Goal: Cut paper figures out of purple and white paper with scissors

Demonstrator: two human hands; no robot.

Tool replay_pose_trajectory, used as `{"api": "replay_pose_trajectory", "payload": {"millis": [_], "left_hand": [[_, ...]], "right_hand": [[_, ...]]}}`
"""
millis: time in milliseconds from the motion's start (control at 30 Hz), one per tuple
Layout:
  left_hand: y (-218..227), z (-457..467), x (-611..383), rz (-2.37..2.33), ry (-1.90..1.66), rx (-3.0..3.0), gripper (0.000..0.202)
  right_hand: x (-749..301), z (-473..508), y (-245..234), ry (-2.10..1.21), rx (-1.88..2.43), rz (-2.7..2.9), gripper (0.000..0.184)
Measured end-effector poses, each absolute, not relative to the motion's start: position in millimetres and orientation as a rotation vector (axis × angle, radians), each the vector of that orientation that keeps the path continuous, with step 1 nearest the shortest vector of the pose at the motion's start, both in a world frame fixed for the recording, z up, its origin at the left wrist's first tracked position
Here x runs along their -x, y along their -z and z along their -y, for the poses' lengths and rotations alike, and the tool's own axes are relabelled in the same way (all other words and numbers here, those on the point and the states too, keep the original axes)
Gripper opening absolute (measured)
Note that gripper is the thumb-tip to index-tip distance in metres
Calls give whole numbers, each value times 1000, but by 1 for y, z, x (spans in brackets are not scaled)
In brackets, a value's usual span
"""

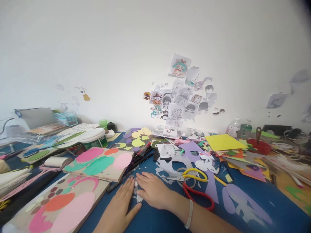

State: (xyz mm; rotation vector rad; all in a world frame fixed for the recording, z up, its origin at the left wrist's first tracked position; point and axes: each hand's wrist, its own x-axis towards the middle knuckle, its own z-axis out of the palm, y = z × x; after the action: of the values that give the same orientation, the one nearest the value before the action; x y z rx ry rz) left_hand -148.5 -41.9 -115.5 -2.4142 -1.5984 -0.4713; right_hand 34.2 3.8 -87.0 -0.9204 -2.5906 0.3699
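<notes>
Both my hands lie flat on the blue tabletop [155, 221], side by side with fingertips close together. My left hand [123, 200] rests with its thumb stretched toward the right. Opposite it, my right hand [154, 189] has its fingers extended, a pale band around the wrist. Between them shows a small whitish paper piece [138, 195], mostly hidden under the fingers. Yellow-handled scissors [194, 174] and red-handled scissors [198, 197] lie just right of my right hand. A grey board [102, 187] with coloured paper shapes is left of my left hand.
Purple paper cutouts [245, 200] and a stack of coloured sheets [225, 142] lie to the right. At the back stand a white-lidded tub [92, 134] and plastic bottles [234, 126]. Dark pens [143, 158] lie beyond my hands. A paint roller [55, 161] sits at left.
</notes>
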Motion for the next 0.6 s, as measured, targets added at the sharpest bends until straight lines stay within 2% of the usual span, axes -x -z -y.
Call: {"api": "replay_pose_trajectory", "payload": {"millis": [333,500,600], "left_hand": [[124,42,150,1718,531,2301,61],[124,44,153,1725,603,2388,65],[123,45,154,1784,685,2397,64]], "right_hand": [[-23,-18,91,-317,917,2537,43],[-18,-14,87,-363,653,2572,40],[-25,-9,80,-430,641,2545,39]]}}
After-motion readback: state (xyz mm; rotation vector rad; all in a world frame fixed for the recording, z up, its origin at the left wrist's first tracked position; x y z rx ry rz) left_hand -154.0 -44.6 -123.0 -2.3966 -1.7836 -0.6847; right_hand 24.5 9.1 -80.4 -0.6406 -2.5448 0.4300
